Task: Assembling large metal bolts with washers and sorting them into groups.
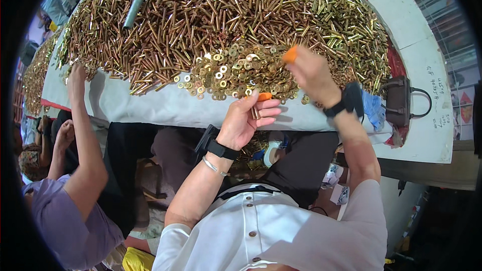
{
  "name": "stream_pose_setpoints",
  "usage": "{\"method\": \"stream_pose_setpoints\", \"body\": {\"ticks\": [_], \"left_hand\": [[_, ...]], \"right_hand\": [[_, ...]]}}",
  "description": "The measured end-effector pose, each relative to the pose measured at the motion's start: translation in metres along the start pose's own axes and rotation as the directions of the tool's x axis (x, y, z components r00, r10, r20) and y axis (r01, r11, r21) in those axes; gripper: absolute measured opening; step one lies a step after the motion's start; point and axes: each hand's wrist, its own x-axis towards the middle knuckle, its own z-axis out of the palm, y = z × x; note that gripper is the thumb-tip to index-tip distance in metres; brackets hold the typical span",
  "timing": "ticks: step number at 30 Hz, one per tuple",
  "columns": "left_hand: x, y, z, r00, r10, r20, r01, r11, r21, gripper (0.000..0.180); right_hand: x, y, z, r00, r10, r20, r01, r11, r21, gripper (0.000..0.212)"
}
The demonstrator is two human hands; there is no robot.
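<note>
My left hand (240, 124) is palm up just in front of the table edge, an orange finger cover (264, 96) on its thumb. A short, shiny copper-gold metal rod (255, 113) is held across its fingers, part of it hidden. To the right, above the near edge of the washer heap, my right hand (315, 74) is blurred by motion. An orange finger cover (290, 54) tips one of its fingers; whether anything is pinched there cannot be made out. Flat gold-coloured washers (236, 73) lie piled beyond my left hand.
A broad mound of gold-coloured metal rods (201, 20) covers the table behind the washers. A pale green strip (139, 1) lies on it. At right are a blue cloth (372, 110) and a dark handbag (398, 101). On the left, a co-worker's hand (77, 74) reaches to the pile.
</note>
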Motion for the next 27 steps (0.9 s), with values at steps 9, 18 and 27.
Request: {"method": "stream_pose_setpoints", "body": {"ticks": [9, 18, 27], "left_hand": [[0.01, -0.015, -0.018, 0.994, 0.03, 0.103, -0.027, 0.999, -0.031, 0.017], [-0.005, -0.008, -0.008, 1.0, 0.009, 0.01, -0.009, 0.999, 0.05, 0.019], [-0.005, -0.014, -0.007, 1.0, 0.017, 0.014, -0.018, 0.999, 0.049, 0.019]], "right_hand": [[0.003, 0.044, 0.012, 0.891, 0.421, -0.167, -0.439, 0.894, -0.088, 0.015], [0.044, 0.058, 0.037, 0.637, 0.771, 0.007, -0.698, 0.581, -0.418, 0.019], [0.049, 0.057, 0.037, 0.571, 0.82, 0.051, -0.727, 0.533, -0.433, 0.023]]}}
